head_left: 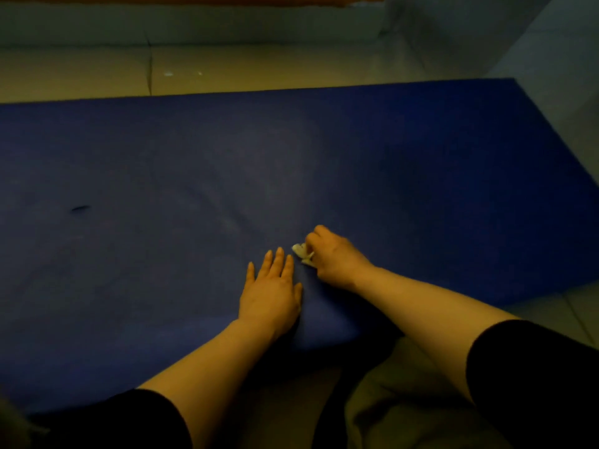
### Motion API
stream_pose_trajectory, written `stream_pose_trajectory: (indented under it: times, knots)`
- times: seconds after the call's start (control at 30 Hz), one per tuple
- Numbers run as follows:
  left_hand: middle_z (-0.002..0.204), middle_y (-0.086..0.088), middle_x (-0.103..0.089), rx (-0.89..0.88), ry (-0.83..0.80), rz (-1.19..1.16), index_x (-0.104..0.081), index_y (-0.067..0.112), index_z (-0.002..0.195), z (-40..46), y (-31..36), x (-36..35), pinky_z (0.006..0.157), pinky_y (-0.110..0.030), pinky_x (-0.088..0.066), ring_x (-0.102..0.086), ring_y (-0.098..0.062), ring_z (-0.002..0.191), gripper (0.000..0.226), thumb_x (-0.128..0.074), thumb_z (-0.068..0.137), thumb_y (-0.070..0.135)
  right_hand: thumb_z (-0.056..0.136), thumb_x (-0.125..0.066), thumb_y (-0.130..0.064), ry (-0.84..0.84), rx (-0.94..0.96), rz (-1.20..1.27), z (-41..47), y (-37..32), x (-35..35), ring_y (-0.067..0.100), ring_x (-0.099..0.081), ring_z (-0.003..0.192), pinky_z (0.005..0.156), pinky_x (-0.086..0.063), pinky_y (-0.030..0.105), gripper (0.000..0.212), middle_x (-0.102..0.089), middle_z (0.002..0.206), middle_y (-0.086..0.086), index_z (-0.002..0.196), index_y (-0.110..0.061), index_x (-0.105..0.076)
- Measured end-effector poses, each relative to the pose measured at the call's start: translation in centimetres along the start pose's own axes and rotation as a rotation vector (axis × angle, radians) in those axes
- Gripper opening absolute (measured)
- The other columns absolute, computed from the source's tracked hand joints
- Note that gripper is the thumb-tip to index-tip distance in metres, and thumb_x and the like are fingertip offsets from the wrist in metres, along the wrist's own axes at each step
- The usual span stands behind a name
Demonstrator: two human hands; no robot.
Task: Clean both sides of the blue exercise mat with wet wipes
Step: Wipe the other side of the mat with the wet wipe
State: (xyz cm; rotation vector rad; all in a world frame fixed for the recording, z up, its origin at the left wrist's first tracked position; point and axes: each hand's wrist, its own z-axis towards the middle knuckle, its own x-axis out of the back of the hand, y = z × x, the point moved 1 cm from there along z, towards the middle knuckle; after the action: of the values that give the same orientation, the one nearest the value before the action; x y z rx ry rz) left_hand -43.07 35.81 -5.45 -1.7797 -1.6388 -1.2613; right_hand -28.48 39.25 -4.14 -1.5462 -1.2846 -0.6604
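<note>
We see plain dark blue mat (324, 163), white wipe (301, 252), pale beige tiled floor (81, 72), black sleeves (534, 377).

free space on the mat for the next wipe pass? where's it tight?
Bare: the blue mat from the hands out to its far edge by the floor tiles, and leftward past the dark mark. Tight: near edge, where the flat left hand sits beside the right hand gripping the wet wipe.
</note>
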Motion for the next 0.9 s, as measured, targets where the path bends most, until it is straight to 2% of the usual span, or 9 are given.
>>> stream_pose_trajectory:
  times: [0.1, 0.17, 0.37, 0.43, 0.5, 0.6, 0.67, 0.8, 0.9]
  knots:
    - [0.163, -0.005, 0.001, -0.014, -0.012, -0.051, -0.006, 0.013, 0.155, -1.2, 0.0, 0.4, 0.119, -0.045, 0.0, 0.003, -0.022, 0.149, 0.062, -0.03, 0.104, 0.039, 0.094, -0.054, -0.025, 0.182, -0.282, 0.049, -0.6, 2.9, 1.2, 0.037, -0.053, 0.098, 0.077, -0.037, 0.036, 0.026, -0.049, 0.115, 0.018, 0.1, 0.0, -0.056]
    - [0.163, -0.006, -0.002, -0.027, -0.018, -0.073, -0.01, 0.013, 0.154, -2.1, 0.2, 0.4, 0.12, -0.046, -0.001, 0.0, -0.022, 0.149, 0.064, -0.033, 0.103, 0.042, 0.097, -0.049, -0.022, 0.248, -0.359, 0.029, -1.6, 2.6, 0.4, 0.038, -0.053, 0.098, 0.077, -0.038, 0.038, 0.025, -0.049, 0.116, 0.019, 0.1, 0.002, -0.055]
    - [0.163, -0.004, -0.004, -0.084, 0.056, -0.08, -0.011, 0.016, 0.155, -5.0, 0.6, -0.7, 0.119, -0.041, 0.001, 0.001, -0.018, 0.149, 0.068, -0.034, 0.1, 0.05, 0.093, -0.053, -0.023, 0.16, -0.128, 0.137, -3.3, -2.9, -1.9, 0.036, -0.054, 0.098, 0.079, -0.04, 0.037, 0.022, -0.053, 0.111, 0.016, 0.098, -0.003, -0.059]
    - [0.163, -0.004, -0.002, -0.104, 0.049, -0.08, -0.01, 0.015, 0.155, -5.1, 0.4, -0.6, 0.119, -0.041, 0.002, 0.002, -0.018, 0.149, 0.076, -0.036, 0.097, 0.057, 0.093, -0.054, -0.029, 0.169, -0.181, 0.087, -3.5, -1.4, -1.3, 0.036, -0.055, 0.099, 0.08, -0.042, 0.037, 0.027, -0.055, 0.111, 0.017, 0.098, -0.003, -0.061]
    - [0.163, -0.005, 0.001, -0.12, 0.028, -0.079, -0.008, 0.014, 0.155, -5.3, 0.3, -0.6, 0.12, -0.042, 0.004, 0.004, -0.018, 0.149, 0.09, -0.039, 0.09, 0.068, 0.094, -0.053, -0.032, 0.23, -0.331, 0.059, -4.1, 1.0, -0.4, 0.039, -0.054, 0.1, 0.08, -0.041, 0.038, 0.034, -0.056, 0.112, 0.021, 0.098, 0.0, -0.061]
    - [0.162, -0.007, 0.006, -0.156, 0.009, -0.026, -0.002, 0.013, 0.155, -5.7, 0.2, -0.9, 0.12, -0.045, 0.006, 0.009, -0.02, 0.149, 0.113, -0.049, 0.076, 0.079, 0.096, -0.05, -0.028, 0.276, -0.423, 0.036, -5.1, 2.2, -0.1, 0.04, -0.053, 0.099, 0.079, -0.04, 0.039, 0.032, -0.052, 0.115, 0.022, 0.101, 0.002, -0.058]
    - [0.162, -0.007, 0.01, -0.17, 0.005, 0.022, 0.003, 0.012, 0.155, -5.8, -0.1, -1.2, 0.119, -0.044, 0.008, 0.011, -0.021, 0.149, 0.122, -0.058, 0.071, 0.077, 0.097, -0.047, -0.027, 0.253, -0.345, 0.048, -5.4, 0.3, -0.6, 0.04, -0.053, 0.099, 0.081, -0.04, 0.038, 0.031, -0.052, 0.114, 0.021, 0.101, 0.001, -0.058]
    - [0.162, -0.007, 0.009, -0.174, 0.001, 0.029, 0.006, 0.013, 0.154, -5.6, -0.1, -1.3, 0.119, -0.043, 0.008, 0.011, -0.021, 0.149, 0.122, -0.069, 0.072, 0.064, 0.092, -0.053, -0.022, 0.18, -0.155, 0.121, -5.8, -3.4, -2.5, 0.036, -0.054, 0.099, 0.082, -0.038, 0.036, 0.022, -0.055, 0.109, 0.018, 0.097, -0.002, -0.062]
    - [0.162, -0.007, 0.009, -0.176, -0.005, 0.064, 0.005, 0.012, 0.154, -5.6, -0.1, -1.2, 0.12, -0.043, 0.006, 0.01, -0.022, 0.149, 0.123, -0.072, 0.071, 0.06, 0.092, -0.056, -0.029, 0.231, -0.234, 0.126, -6.2, -1.9, -1.8, 0.038, -0.054, 0.097, 0.082, -0.04, 0.037, 0.029, -0.056, 0.107, 0.02, 0.094, -0.002, -0.063]
